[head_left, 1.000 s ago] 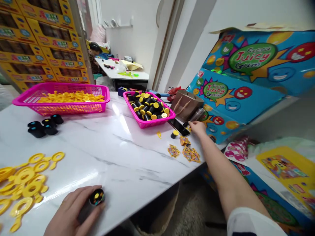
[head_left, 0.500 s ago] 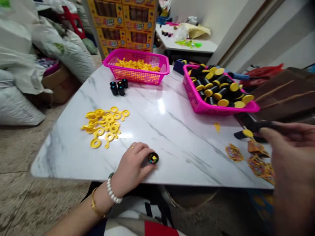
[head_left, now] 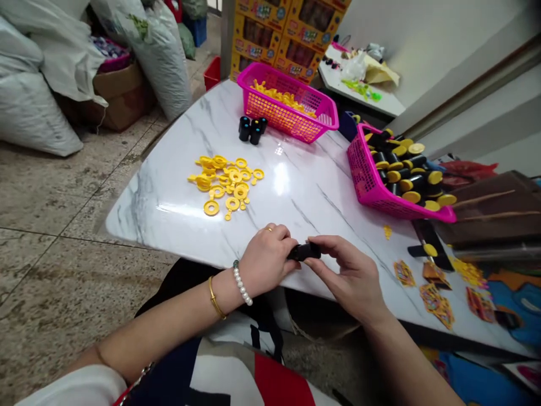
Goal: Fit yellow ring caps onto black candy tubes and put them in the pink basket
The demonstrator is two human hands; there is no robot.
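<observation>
My left hand (head_left: 268,256), wearing a ring and bracelets, is closed around a short black cylinder (head_left: 295,253) at the table's front edge. From the right, the thumb and fingers of my right hand (head_left: 355,276) pinch a black tube-like piece (head_left: 311,250). The two black parts meet end to end, though the fingers hide how far they fit together. A loose pile of yellow rings with small tabs (head_left: 232,180) lies beyond my left hand. Behind the pile, several black cylinders (head_left: 255,132) stand upright in a cluster.
A pink basket (head_left: 287,121) of yellow pieces stands at the back. Another pink basket (head_left: 367,186) on the right holds black cylinders with yellow caps. Colourful printed pieces (head_left: 437,304) lie at the right front. White sacks (head_left: 34,96) stand on the floor at left.
My right hand has come from the right side of the table to my left hand, bringing a black piece against the cylinder. The view has turned and shifted.
</observation>
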